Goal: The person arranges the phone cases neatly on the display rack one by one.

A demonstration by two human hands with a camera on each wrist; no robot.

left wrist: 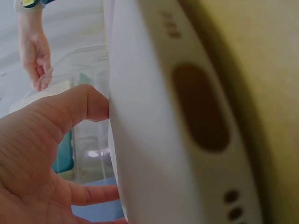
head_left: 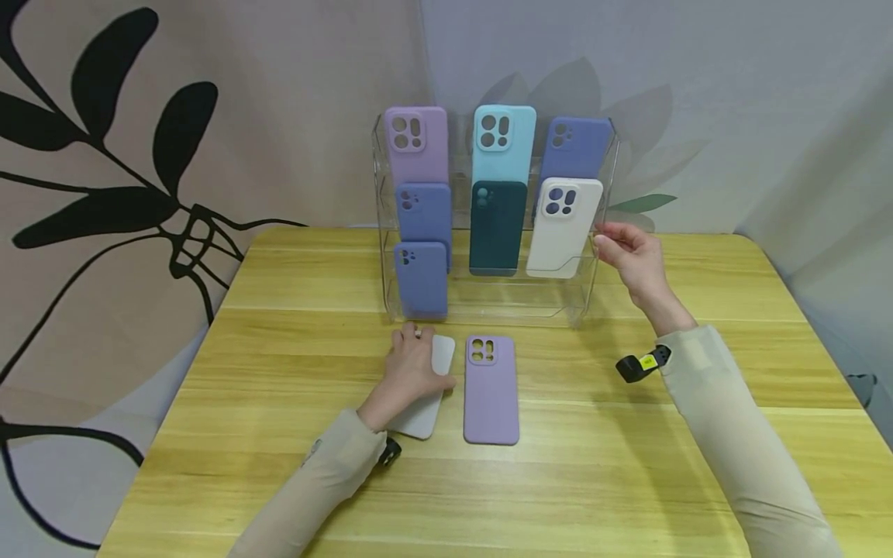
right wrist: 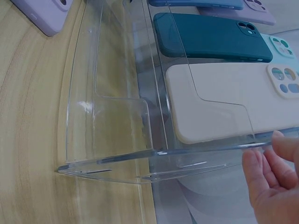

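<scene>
My left hand lies over a white phone case on the table and grips it by its edges, covering its upper part. In the left wrist view, the white case shows a port slot and small holes along its end. My right hand is at the right side of a clear stepped display stand, thumb and fingers pinching the side panel's edge. Just inside that panel leans a white phone case with a camera cutout, beside a dark teal case.
A lilac phone case lies flat on the wooden table, right of my left hand. On the stand's tiers lean a purple case, a light blue case and several blue ones. A wall rises behind.
</scene>
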